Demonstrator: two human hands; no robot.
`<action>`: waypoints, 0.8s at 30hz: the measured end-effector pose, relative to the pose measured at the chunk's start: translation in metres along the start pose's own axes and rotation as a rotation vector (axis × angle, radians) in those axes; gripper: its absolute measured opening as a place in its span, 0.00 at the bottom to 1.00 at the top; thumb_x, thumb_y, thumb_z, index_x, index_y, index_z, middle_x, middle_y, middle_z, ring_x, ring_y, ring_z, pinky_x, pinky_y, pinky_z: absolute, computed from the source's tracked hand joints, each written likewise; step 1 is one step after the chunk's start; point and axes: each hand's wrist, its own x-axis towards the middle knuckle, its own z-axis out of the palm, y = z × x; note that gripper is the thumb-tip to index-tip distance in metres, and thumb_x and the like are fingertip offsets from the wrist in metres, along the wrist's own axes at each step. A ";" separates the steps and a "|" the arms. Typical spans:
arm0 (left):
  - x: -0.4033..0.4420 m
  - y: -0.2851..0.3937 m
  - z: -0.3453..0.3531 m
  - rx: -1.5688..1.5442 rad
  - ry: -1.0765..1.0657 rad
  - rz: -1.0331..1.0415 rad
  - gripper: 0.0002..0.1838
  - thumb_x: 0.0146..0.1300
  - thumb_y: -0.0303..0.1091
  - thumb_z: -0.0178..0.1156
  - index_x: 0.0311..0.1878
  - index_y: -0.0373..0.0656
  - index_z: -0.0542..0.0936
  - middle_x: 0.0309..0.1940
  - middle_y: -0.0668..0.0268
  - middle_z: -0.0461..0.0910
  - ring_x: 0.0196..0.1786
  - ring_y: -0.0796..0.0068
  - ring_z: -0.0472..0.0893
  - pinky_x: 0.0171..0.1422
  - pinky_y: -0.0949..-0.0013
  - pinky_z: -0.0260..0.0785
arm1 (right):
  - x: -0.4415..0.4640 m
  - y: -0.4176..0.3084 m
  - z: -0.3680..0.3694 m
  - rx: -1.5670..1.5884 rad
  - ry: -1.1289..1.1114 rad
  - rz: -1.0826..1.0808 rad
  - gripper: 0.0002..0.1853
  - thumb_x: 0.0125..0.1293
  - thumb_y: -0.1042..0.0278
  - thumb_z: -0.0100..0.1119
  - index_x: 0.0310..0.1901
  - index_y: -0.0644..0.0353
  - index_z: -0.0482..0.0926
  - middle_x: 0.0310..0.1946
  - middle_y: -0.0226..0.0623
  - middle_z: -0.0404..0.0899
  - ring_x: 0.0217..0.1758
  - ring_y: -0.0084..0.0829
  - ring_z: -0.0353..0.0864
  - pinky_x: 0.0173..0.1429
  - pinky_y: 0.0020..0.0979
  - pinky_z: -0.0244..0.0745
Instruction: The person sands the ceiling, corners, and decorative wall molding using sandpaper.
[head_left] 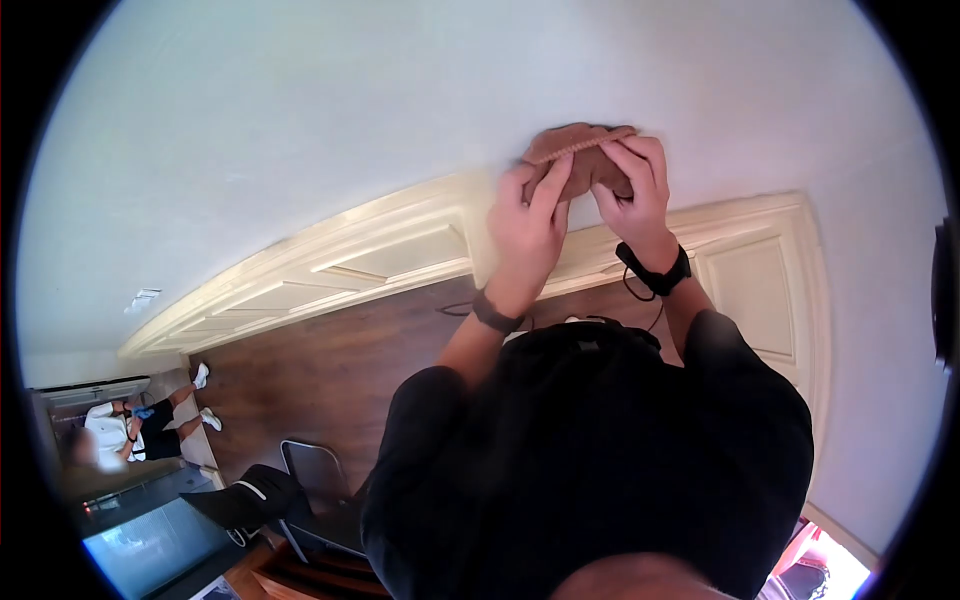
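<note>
Both hands hold a brown cloth (578, 150) with a stitched edge, up against the pale wall. My left hand (530, 215) grips its left side, thumb and fingers pressed together on the fabric. On the right side, my right hand (640, 185) pinches the cloth near its edge. The cloth is bunched between the two hands. Dark bands sit on both wrists, and a thin cord hangs near the right one.
Cream panelling (390, 250) runs along the lower wall above a brown wooden floor (300, 370). At the lower left are a black chair (315, 470), a bluish glass surface (155, 545) and a person (125, 430) in a white top and dark shorts.
</note>
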 end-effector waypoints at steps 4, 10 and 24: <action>-0.012 0.023 0.044 0.043 -0.070 0.043 0.24 0.51 0.22 0.67 0.54 0.52 0.82 0.37 0.63 0.75 0.36 0.62 0.80 0.35 0.63 0.74 | -0.031 0.033 -0.033 -0.031 0.036 0.107 0.27 0.47 0.87 0.66 0.52 0.61 0.75 0.47 0.43 0.70 0.48 0.44 0.75 0.49 0.36 0.75; -0.075 0.021 0.104 0.089 -0.173 -0.053 0.19 0.55 0.23 0.66 0.51 0.49 0.82 0.37 0.61 0.75 0.34 0.60 0.80 0.35 0.62 0.75 | -0.107 0.075 -0.052 0.042 -0.050 0.297 0.26 0.49 0.89 0.62 0.51 0.62 0.70 0.46 0.45 0.69 0.49 0.44 0.74 0.53 0.37 0.73; 0.013 0.084 0.098 0.068 0.063 0.061 0.22 0.56 0.13 0.62 0.55 0.42 0.80 0.43 0.59 0.72 0.42 0.67 0.75 0.34 0.73 0.72 | 0.008 0.048 -0.093 0.134 0.133 0.167 0.24 0.48 0.85 0.64 0.50 0.58 0.77 0.45 0.42 0.73 0.48 0.44 0.74 0.50 0.37 0.73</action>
